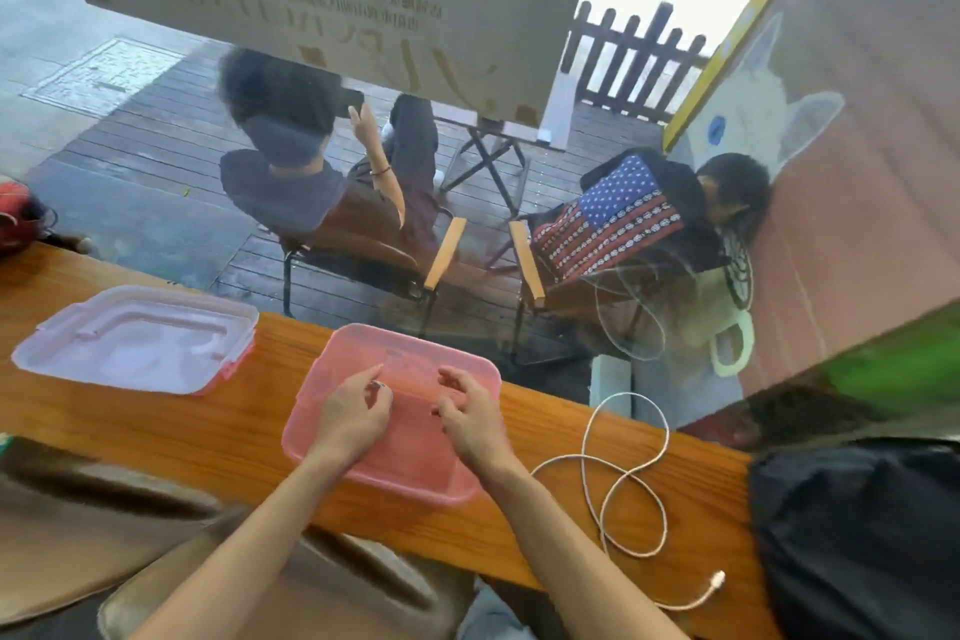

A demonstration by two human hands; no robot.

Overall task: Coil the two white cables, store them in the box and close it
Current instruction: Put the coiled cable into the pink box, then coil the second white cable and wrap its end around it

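One white cable (626,478) is seen lying in loose loops just right of the pink box (332,437), over which the left hand (353,413) and right hand (470,413) are held, fingers half-curled and grasping nothing. The cable is judged light, limp and springy, best taken near its plug end (717,578). A second cable cannot be made out.

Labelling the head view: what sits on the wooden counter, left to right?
Lid → pink box, with left hand then right hand over it → white cable, loose → black bag at the counter's right end.
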